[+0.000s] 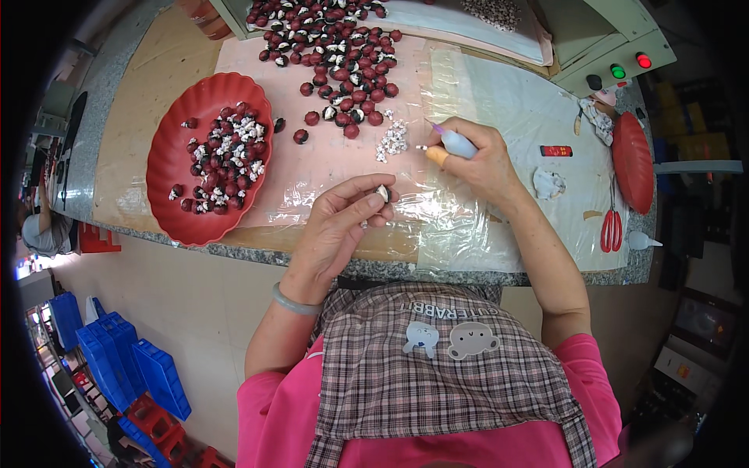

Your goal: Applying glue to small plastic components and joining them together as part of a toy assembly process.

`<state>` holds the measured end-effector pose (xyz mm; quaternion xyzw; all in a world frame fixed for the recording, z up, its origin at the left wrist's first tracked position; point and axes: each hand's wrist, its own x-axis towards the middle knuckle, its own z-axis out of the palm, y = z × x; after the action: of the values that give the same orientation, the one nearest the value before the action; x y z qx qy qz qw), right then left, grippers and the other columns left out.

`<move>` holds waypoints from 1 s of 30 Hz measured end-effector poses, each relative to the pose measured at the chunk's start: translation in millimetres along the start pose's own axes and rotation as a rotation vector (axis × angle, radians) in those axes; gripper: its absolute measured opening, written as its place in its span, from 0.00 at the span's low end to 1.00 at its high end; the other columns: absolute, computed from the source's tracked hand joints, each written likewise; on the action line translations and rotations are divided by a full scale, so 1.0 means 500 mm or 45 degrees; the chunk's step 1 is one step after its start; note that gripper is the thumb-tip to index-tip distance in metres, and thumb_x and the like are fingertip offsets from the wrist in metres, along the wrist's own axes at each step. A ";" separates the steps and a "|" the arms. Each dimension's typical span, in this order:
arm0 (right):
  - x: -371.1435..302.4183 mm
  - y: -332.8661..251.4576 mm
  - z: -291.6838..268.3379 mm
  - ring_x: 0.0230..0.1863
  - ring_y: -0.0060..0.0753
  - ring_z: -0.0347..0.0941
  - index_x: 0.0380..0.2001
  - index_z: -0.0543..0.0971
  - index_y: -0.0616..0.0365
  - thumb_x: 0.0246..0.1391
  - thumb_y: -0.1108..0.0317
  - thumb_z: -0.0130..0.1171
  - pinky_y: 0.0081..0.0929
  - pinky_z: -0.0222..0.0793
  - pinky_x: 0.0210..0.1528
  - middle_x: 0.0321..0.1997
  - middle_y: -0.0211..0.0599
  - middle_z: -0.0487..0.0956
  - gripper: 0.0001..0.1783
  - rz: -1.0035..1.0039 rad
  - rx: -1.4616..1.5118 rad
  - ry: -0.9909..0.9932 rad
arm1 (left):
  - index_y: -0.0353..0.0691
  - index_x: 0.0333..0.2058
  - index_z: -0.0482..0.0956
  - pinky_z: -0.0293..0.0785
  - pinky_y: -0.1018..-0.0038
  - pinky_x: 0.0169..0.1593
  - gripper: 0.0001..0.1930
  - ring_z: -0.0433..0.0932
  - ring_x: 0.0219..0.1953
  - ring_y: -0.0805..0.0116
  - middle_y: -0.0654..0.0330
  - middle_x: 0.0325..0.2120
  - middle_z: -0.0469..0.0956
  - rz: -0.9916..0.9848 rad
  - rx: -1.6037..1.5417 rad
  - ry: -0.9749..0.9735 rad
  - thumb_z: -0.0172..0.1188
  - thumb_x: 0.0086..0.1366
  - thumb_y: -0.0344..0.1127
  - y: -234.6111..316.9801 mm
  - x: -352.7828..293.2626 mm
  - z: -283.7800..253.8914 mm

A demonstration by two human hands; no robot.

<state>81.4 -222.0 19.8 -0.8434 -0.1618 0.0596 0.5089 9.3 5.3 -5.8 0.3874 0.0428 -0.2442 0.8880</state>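
My left hand (342, 214) pinches a small rounded black-and-white piece (382, 193) between thumb and fingertips, above the near part of the table. My right hand (484, 160) is closed round a pale squeeze bottle (459, 144) with a thin purple nozzle pointing left. An orange cover (437, 156) sits on one of its fingers, and a tiny white bit shows just beside it. Between and beyond my hands lies a small heap of white bits (392, 140). Farther off, many dark red balls with black and white parts (351, 97) spread over the pink sheet.
A red scalloped bowl (160, 175) at left holds more such balls with white bits. At right lie red-handled scissors (612, 231), a red lighter (556, 151), a crumpled white wad (548, 184) and another red dish (633, 164). A machine housing (616, 54) with lit buttons stands behind.
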 end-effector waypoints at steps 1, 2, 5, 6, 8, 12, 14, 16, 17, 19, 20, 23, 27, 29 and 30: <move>-0.011 -0.001 0.000 0.31 0.22 0.74 0.32 0.79 0.60 0.48 0.70 0.63 0.22 0.70 0.36 0.30 0.34 0.80 0.08 -0.079 0.084 0.005 | 0.32 0.50 0.74 0.73 0.82 0.42 0.15 0.76 0.37 0.76 0.57 0.39 0.78 0.003 0.017 0.003 0.55 0.64 0.26 0.000 0.001 0.005; -0.021 -0.005 0.000 0.32 0.23 0.75 0.32 0.79 0.61 0.46 0.73 0.64 0.22 0.70 0.36 0.30 0.34 0.80 0.08 -0.169 0.087 0.002 | 0.32 0.50 0.74 0.73 0.82 0.42 0.16 0.76 0.37 0.76 0.57 0.39 0.78 0.006 0.034 0.006 0.55 0.64 0.26 0.000 0.002 0.011; -0.043 -0.015 0.002 0.32 0.29 0.77 0.30 0.79 0.60 0.42 0.76 0.65 0.22 0.71 0.35 0.30 0.36 0.80 0.09 -0.424 0.079 -0.047 | 0.33 0.49 0.75 0.74 0.83 0.40 0.15 0.76 0.35 0.77 0.58 0.37 0.78 -0.021 0.051 0.020 0.55 0.64 0.27 -0.002 0.004 0.021; -0.049 -0.028 0.001 0.32 0.31 0.77 0.30 0.79 0.59 0.41 0.77 0.65 0.23 0.71 0.35 0.30 0.36 0.79 0.09 -0.476 0.058 -0.069 | 0.33 0.49 0.75 0.74 0.83 0.40 0.15 0.76 0.35 0.77 0.58 0.37 0.78 -0.026 0.050 0.022 0.55 0.64 0.27 0.001 0.004 0.025; -0.058 -0.036 0.001 0.32 0.33 0.78 0.30 0.80 0.60 0.40 0.77 0.67 0.24 0.72 0.33 0.31 0.37 0.80 0.10 -0.574 -0.008 -0.126 | 0.33 0.48 0.76 0.74 0.84 0.37 0.13 0.77 0.33 0.77 0.59 0.35 0.79 -0.033 0.058 -0.041 0.56 0.64 0.28 0.005 0.005 0.030; -0.071 -0.045 0.006 0.33 0.33 0.78 0.31 0.81 0.59 0.39 0.76 0.68 0.24 0.73 0.32 0.31 0.37 0.80 0.11 -0.607 -0.087 -0.160 | 0.33 0.47 0.76 0.74 0.84 0.36 0.13 0.76 0.32 0.78 0.60 0.32 0.79 -0.033 0.102 -0.078 0.56 0.65 0.29 -0.003 0.002 0.021; -0.075 -0.045 0.009 0.33 0.34 0.79 0.31 0.81 0.58 0.39 0.75 0.69 0.24 0.74 0.32 0.31 0.37 0.81 0.12 -0.648 -0.087 -0.119 | 0.33 0.46 0.77 0.74 0.84 0.36 0.12 0.76 0.31 0.78 0.60 0.31 0.78 -0.073 0.142 -0.078 0.56 0.65 0.30 -0.001 0.000 0.024; -0.076 -0.043 0.011 0.33 0.34 0.79 0.31 0.81 0.58 0.39 0.75 0.69 0.24 0.74 0.31 0.31 0.37 0.81 0.12 -0.657 -0.101 -0.128 | 0.33 0.46 0.77 0.74 0.84 0.36 0.12 0.76 0.30 0.78 0.60 0.30 0.78 -0.076 0.152 -0.084 0.56 0.65 0.30 -0.002 -0.001 0.024; -0.076 -0.041 0.012 0.33 0.34 0.79 0.31 0.81 0.57 0.39 0.74 0.69 0.24 0.74 0.31 0.31 0.36 0.81 0.12 -0.667 -0.117 -0.133 | 0.33 0.46 0.77 0.74 0.83 0.36 0.13 0.76 0.30 0.78 0.60 0.30 0.78 -0.079 0.164 -0.095 0.56 0.65 0.30 -0.002 -0.002 0.023; -0.079 -0.042 0.013 0.33 0.34 0.79 0.31 0.81 0.57 0.39 0.74 0.69 0.24 0.74 0.31 0.31 0.36 0.81 0.11 -0.665 -0.120 -0.143 | 0.32 0.46 0.77 0.74 0.83 0.36 0.13 0.76 0.29 0.78 0.60 0.29 0.78 -0.079 0.182 -0.077 0.57 0.65 0.31 -0.001 -0.004 0.026; -0.079 -0.042 0.014 0.33 0.35 0.79 0.31 0.81 0.57 0.39 0.74 0.69 0.24 0.74 0.31 0.31 0.36 0.81 0.11 -0.663 -0.125 -0.149 | 0.32 0.46 0.77 0.74 0.83 0.36 0.13 0.76 0.29 0.78 0.60 0.29 0.78 -0.079 0.203 -0.063 0.57 0.65 0.31 -0.001 -0.005 0.028; -0.083 -0.037 0.014 0.33 0.35 0.79 0.31 0.81 0.57 0.39 0.75 0.68 0.24 0.75 0.31 0.31 0.37 0.81 0.12 -0.664 -0.159 -0.161 | 0.32 0.45 0.77 0.75 0.82 0.36 0.12 0.77 0.29 0.77 0.60 0.30 0.79 -0.080 0.206 -0.067 0.57 0.64 0.30 -0.008 -0.003 0.027; -0.091 -0.036 0.020 0.33 0.36 0.80 0.32 0.81 0.58 0.38 0.76 0.68 0.24 0.75 0.30 0.31 0.38 0.81 0.13 -0.676 -0.195 -0.162 | 0.32 0.44 0.78 0.76 0.82 0.36 0.12 0.77 0.29 0.77 0.59 0.30 0.80 -0.051 0.351 -0.026 0.58 0.63 0.28 -0.010 -0.003 0.033; -0.093 -0.028 0.026 0.32 0.36 0.80 0.32 0.80 0.59 0.38 0.76 0.67 0.24 0.75 0.29 0.31 0.39 0.81 0.13 -0.800 -0.205 -0.107 | 0.31 0.43 0.79 0.76 0.82 0.35 0.11 0.78 0.28 0.76 0.58 0.30 0.80 0.001 0.464 0.001 0.59 0.62 0.27 -0.013 -0.003 0.035; -0.092 -0.027 0.026 0.32 0.36 0.80 0.32 0.80 0.59 0.38 0.76 0.67 0.24 0.75 0.29 0.31 0.39 0.81 0.13 -0.797 -0.203 -0.109 | 0.31 0.43 0.79 0.76 0.82 0.35 0.11 0.78 0.28 0.76 0.58 0.30 0.80 -0.002 0.461 0.003 0.59 0.62 0.27 -0.013 -0.004 0.038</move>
<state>32.0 -220.5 22.4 -0.7867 -0.4387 -0.0772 0.4275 2.3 -11.2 3.6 0.5413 -0.0007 -0.2481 0.8034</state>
